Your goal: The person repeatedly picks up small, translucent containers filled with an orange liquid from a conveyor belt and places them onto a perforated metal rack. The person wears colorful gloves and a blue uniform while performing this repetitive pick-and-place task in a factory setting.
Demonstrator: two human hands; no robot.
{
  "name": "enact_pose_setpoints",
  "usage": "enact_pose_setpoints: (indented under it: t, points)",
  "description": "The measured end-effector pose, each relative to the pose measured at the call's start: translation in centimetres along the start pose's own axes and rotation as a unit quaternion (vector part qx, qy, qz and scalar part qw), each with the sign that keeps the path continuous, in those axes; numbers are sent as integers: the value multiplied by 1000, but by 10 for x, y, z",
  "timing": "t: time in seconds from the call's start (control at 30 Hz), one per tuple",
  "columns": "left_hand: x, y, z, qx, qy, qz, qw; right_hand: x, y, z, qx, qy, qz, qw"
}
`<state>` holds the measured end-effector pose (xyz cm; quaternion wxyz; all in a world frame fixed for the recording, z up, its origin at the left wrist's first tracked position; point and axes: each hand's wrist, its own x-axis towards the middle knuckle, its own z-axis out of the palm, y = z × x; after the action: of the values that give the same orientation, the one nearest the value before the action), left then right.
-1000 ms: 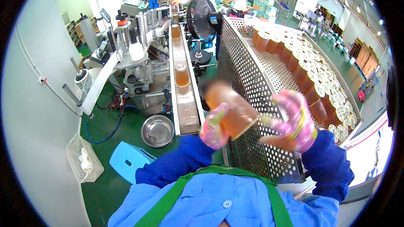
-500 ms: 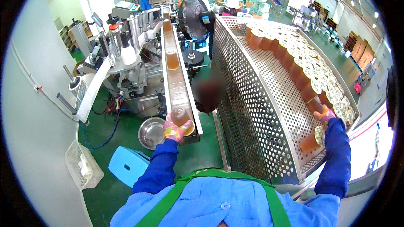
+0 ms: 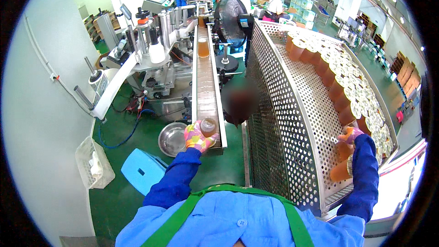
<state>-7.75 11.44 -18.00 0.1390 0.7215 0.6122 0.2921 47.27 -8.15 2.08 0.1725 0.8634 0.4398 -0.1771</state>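
My gloved left hand point(image 3: 200, 138) is closed around an amber plastic cup point(image 3: 209, 126) at the near end of the narrow conveyor point(image 3: 206, 92). Over on the perforated metal tray point(image 3: 315, 123), my gloved right hand point(image 3: 350, 134) has its fingers curled onto another amber cup point(image 3: 344, 150), partly hidden by that hand and sleeve. Just nearer stands a lidded cup point(image 3: 339, 173), its lid half covered by my right forearm. Rows of brown-amber cups with pale printed lids point(image 3: 354, 92) fill the tray's right side.
Farther up the conveyor ride more cups, one of them an amber cup point(image 3: 203, 48). A labelling machine point(image 3: 156, 51) flanks it on the left, a black fan point(image 3: 231, 20) on the right. On the floor are a metal basin point(image 3: 172, 139), blue stool point(image 3: 143, 172) and white basket point(image 3: 94, 167). People work beyond.
My right hand has drawn a cup nearer, away from the row. My left hand stays on its cup at the conveyor's end. The whole view has shifted slightly.
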Motion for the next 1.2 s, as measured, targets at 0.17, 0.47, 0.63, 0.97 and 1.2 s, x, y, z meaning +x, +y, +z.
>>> enact_pose_setpoints:
  t: [0.17,0.47,0.63,0.97,1.2]
  points:
    - [6,-2,-2,-62,-8,-32,998,19,22,26,41,27,-27,998]
    - [-3,9,3,-150,151,49,976,28,-3,23,-57,271,-144,950]
    - [-5,86,-23,-542,-129,48,829,-41,-103,-41,90,539,-405,733]
    - [-41,174,-111,-847,-424,-120,296,-181,-263,-50,-299,476,-731,387]
    - [-28,125,-93,-810,-221,-137,526,-139,-193,-61,-74,527,-504,680]
